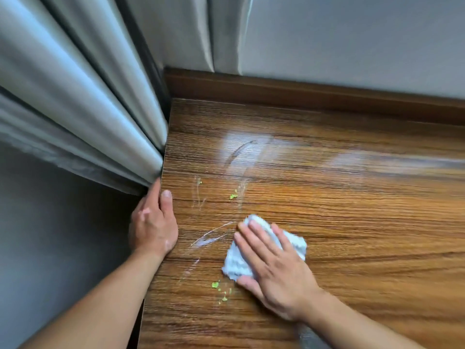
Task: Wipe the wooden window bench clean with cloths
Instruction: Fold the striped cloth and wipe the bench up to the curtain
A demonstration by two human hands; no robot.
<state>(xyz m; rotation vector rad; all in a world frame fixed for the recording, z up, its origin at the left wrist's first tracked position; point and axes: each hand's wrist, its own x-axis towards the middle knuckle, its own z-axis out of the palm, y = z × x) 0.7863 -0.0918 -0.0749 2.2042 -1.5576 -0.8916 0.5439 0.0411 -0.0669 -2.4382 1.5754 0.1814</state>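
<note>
Forearms [100, 298] enter from bottom edge. Surface: wooden bench [352, 222]; its left edge drops off beside grey curtain [75, 96], raised trim [302, 94] along back, open board to the right. At that edge, left hand [153, 222]: thumb on top, fingers over the side, curl cannot tell. Near front-left, right hand [274, 268] flat, fingers spread, pressing white cloth [237, 263]. Wet streaks [239, 152]; green crumbs [215, 285] just beside cloth.

My right hand [274, 273] presses flat on the white cloth [235, 263] on the desk [352, 210]. My left hand [153, 222] rests against the desk's left edge, thumb on top. Green crumbs [233, 196] lie near the cloth.
</note>
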